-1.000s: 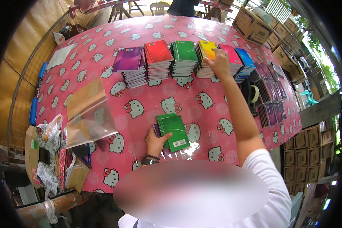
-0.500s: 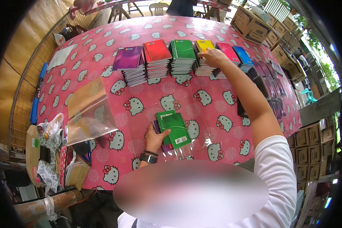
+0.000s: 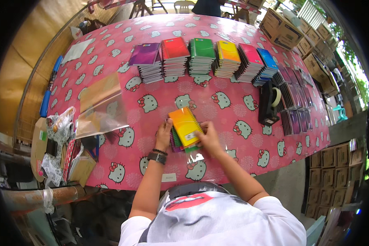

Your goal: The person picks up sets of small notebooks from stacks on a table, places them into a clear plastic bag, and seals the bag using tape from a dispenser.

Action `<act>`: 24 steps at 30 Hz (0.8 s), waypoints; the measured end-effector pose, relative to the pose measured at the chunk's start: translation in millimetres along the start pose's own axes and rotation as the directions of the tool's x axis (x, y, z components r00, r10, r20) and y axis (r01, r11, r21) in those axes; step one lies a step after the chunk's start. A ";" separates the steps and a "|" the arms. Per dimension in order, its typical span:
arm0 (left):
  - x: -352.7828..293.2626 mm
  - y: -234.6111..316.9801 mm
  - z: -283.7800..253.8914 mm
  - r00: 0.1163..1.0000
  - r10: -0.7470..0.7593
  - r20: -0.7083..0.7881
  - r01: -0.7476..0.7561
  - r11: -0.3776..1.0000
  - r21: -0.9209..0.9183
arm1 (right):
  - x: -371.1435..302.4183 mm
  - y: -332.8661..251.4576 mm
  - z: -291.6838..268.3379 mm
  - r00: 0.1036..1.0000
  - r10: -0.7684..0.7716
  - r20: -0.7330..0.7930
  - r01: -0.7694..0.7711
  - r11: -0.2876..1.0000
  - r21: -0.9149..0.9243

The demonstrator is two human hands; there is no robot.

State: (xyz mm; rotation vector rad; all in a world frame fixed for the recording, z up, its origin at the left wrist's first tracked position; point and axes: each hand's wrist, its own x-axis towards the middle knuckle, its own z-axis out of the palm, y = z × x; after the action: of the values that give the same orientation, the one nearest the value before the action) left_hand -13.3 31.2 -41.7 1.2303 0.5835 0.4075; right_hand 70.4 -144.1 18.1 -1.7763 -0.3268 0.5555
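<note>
A yellow spiral notebook (image 3: pixel 183 124) lies on top of a small pile near the table's front middle. Edges of a green notebook (image 3: pixel 191 150) and a purple one (image 3: pixel 176 143) stick out beneath it. At the pile's left side, my left hand (image 3: pixel 163 133) grips the notebooks, its fingers partly hidden. My right hand (image 3: pixel 209 138) holds the yellow notebook by its spiral right edge, thumb on the cover. Farther back stand stacks of spiral notebooks: purple (image 3: pixel 145 54), red (image 3: pixel 175 47), green (image 3: pixel 202 48), yellow (image 3: pixel 228 51), pink (image 3: pixel 251 54) and blue (image 3: pixel 267 60).
A black tape dispenser (image 3: pixel 269 104) stands right of my hands, beside bundled dark purple notebooks (image 3: pixel 292 122). Clear plastic bags (image 3: pixel 103 107) lie to the left. An open carton with wrappings (image 3: pixel 55 143) sits at the front left. Cardboard boxes (image 3: pixel 282 29) stand at the far right.
My right hand has come back from the yellow stack to the small pile, bringing a yellow notebook onto the green one. My left hand stays at the pile's left side.
</note>
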 end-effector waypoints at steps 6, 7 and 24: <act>-16.4 30.1 10.4 0.999 0.034 0.041 -0.038 0.995 0.091 | 63.2 -59.4 -59.6 0.820 -0.555 0.140 0.538 0.664 -0.519; -17.1 32.3 13.4 0.999 0.028 0.040 -0.032 0.994 0.106 | 95.5 -71.6 -88.6 0.735 -0.674 0.074 0.599 0.593 -0.538; -19.3 26.9 10.6 0.998 -0.051 -0.041 0.058 0.978 0.202 | 319.0 -147.3 -276.5 0.983 -0.025 -0.179 -0.131 0.582 -0.803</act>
State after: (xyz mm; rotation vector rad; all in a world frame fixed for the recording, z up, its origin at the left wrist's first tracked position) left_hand -21.5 19.7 -10.0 1.4013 0.7013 0.3303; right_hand 496.1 -174.9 151.4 -2.7367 -0.4519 0.2803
